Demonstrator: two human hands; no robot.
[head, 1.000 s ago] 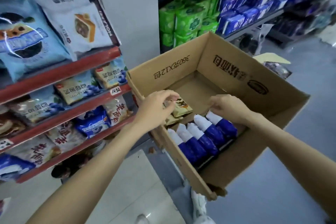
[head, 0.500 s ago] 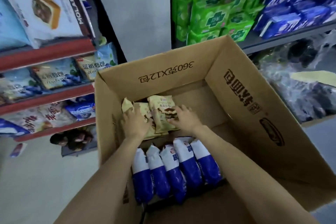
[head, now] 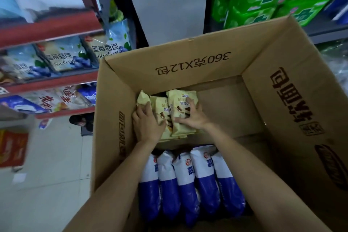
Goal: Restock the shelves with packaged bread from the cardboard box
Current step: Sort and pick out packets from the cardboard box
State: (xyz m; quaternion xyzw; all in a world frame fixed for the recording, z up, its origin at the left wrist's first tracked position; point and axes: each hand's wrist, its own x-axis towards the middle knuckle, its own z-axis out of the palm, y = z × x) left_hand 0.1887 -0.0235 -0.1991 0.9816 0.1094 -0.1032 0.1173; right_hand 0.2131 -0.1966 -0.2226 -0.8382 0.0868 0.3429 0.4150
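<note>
We find both hands down inside the box, at the pick-up step of restocking. The left hand lies on the left side of a small stack of yellow packs, its fingers curled over the leftmost pack by the box wall; the right hand has its fingers spread and pressed on the top pack, the thumb lying along the pack's lower part. We judge the left to be grasping; the right looks flat and released rather than clenched, though its fingertips may be starting to close. The yellow packs sit at the far left of the box floor; a row of blue packs stands nearer us, apart from the hands. None has left the box yet. In our judgement the next move calls for gathering the yellow stack between both hands, lifting it clear of the box wall, and carrying it left to the shelves, where the red-edged tiers already hold bread.
</note>
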